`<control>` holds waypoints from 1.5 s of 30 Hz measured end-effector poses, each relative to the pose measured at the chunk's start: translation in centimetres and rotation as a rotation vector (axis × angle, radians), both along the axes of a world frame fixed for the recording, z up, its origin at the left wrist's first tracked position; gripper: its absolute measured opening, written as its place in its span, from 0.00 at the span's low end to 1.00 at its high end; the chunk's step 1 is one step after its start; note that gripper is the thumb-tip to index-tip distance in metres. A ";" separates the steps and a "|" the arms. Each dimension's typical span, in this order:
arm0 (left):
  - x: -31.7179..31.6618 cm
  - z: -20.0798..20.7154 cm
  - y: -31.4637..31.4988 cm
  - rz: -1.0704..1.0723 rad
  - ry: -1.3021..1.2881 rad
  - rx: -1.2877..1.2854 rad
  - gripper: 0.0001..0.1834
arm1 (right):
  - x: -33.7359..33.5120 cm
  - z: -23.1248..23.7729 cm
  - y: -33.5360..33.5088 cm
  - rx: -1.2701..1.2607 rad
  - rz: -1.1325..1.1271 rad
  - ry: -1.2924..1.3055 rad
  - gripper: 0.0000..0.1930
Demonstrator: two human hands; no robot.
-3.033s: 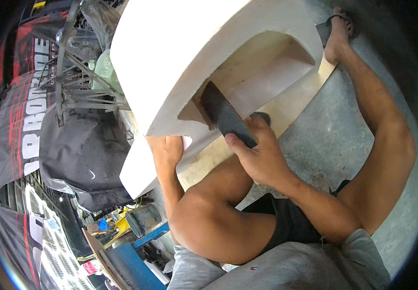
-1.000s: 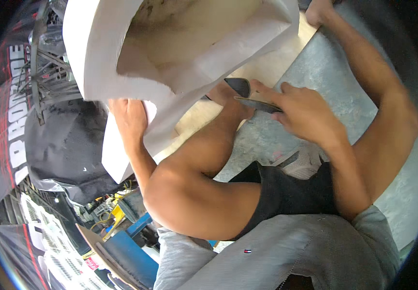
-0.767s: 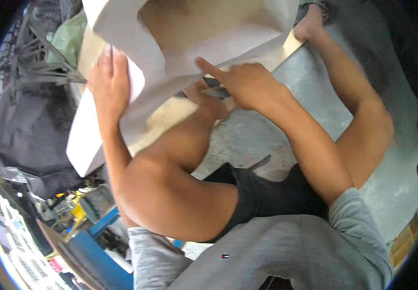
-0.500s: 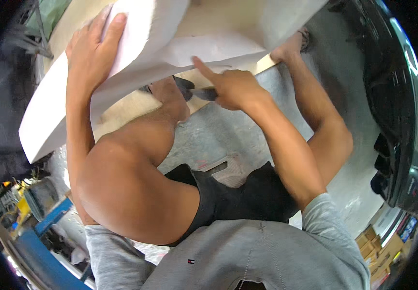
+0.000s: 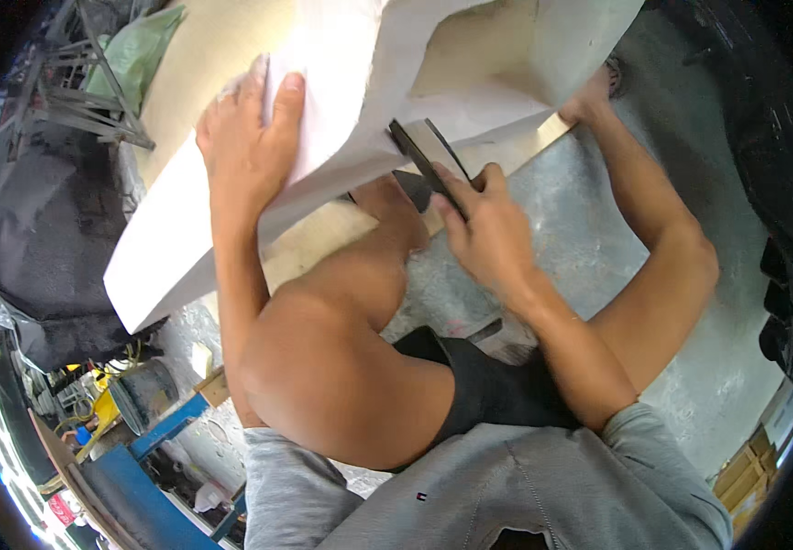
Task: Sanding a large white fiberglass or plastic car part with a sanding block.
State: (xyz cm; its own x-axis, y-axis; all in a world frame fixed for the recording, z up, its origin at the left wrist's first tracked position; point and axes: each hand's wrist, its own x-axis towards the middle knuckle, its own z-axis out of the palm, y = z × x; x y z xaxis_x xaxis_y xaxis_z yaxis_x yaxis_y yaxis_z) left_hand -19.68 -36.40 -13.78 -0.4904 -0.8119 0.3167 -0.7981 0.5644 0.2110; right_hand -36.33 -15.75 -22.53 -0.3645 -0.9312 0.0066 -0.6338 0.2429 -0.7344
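Observation:
A large white panel (image 5: 172, 243) with bent edges and a recessed opening lies across the upper part of the view, in front of my legs. My left hand (image 5: 254, 137) rests flat on its white upper face, fingers stretched out and thumb apart. In my right hand (image 5: 493, 225) is a dark flat tool with a pale face (image 5: 432, 145); its exact kind is unclear. My fingers close around its lower end. The tool's far end is at the panel's lower edge, beside the opening; I cannot tell whether they touch.
My bare legs straddle a grey floor (image 5: 543, 229). Pale board (image 5: 323, 234) shows under the panel. A metal frame (image 5: 80, 87) and green bag (image 5: 135, 55) stand at upper left, a black covered bulk (image 5: 39, 229) below. A blue bench (image 5: 131, 490) is lower left; glossy black bodywork (image 5: 768, 183) right.
My right hand has turned the tool up toward the panel's edge, and its index finger no longer points out. The whole view has shifted, so everything appears farther right.

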 end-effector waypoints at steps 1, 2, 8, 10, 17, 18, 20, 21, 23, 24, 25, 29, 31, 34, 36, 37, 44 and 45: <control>0.0 0.1 -0.1 -0.002 -0.013 -0.009 0.37 | 0.1 -0.4 -0.1 0.017 0.007 0.001 0.17; -0.1 0.3 -0.3 0.017 -0.027 0.013 0.37 | -0.1 -0.9 -0.7 -0.044 -0.029 0.052 0.17; 0.2 -0.1 -0.6 -0.029 0.016 0.000 0.37 | 1.2 -1.9 -1.5 -0.065 -0.041 0.060 0.20; -0.5 0.6 0.1 -0.008 -0.024 -0.004 0.37 | 1.0 -0.6 1.0 -0.047 -0.015 0.048 0.20; 0.8 0.4 0.4 -0.021 0.019 0.019 0.36 | -7.4 2.5 4.6 0.320 0.356 0.143 0.29; 0.3 0.8 0.5 -0.024 0.003 0.023 0.37 | -8.1 2.4 4.9 0.384 0.461 0.184 0.35; -0.4 1.3 0.7 -0.006 -0.011 0.042 0.37 | -9.0 1.6 4.1 0.441 0.586 0.215 0.42; -0.8 2.1 0.7 -0.019 -0.011 0.052 0.37 | -8.9 1.6 2.7 0.372 0.568 0.235 0.48; -0.9 1.0 0.2 -0.064 0.001 0.048 0.36 | -8.7 1.1 -1.1 0.289 0.574 0.354 0.59; -1.0 0.8 0.4 -0.046 0.013 0.057 0.36 | -8.7 0.7 -2.8 0.237 0.610 0.381 0.60; -0.8 0.7 0.5 -0.020 0.016 0.066 0.36 | -8.3 0.6 -5.4 0.320 0.657 0.371 0.60; 0.2 0.7 0.4 -0.017 0.009 0.070 0.34 | -5.7 2.7 -9.7 0.571 0.754 0.425 0.59; -0.2 0.6 0.6 -0.001 -0.006 0.056 0.34 | -6.2 1.5 -8.1 0.548 0.746 0.405 0.56; -0.8 1.1 0.8 0.011 -0.007 0.064 0.34 | -8.3 0.3 -3.3 0.480 0.776 0.383 0.48; -0.4 1.3 0.5 0.007 0.015 0.067 0.35 | -9.0 1.9 0.1 0.420 0.703 0.337 0.37; 0.1 1.6 0.6 0.040 0.006 0.058 0.36 | -8.7 3.4 1.4 0.414 0.607 0.288 0.31; -0.5 1.2 0.8 0.008 0.083 0.084 0.36 | -7.1 0.2 1.1 -0.143 -0.026 0.032 0.16; -0.5 0.6 0.5 0.005 0.059 0.103 0.36 | -6.3 -0.6 0.4 -0.149 -0.011 0.059 0.16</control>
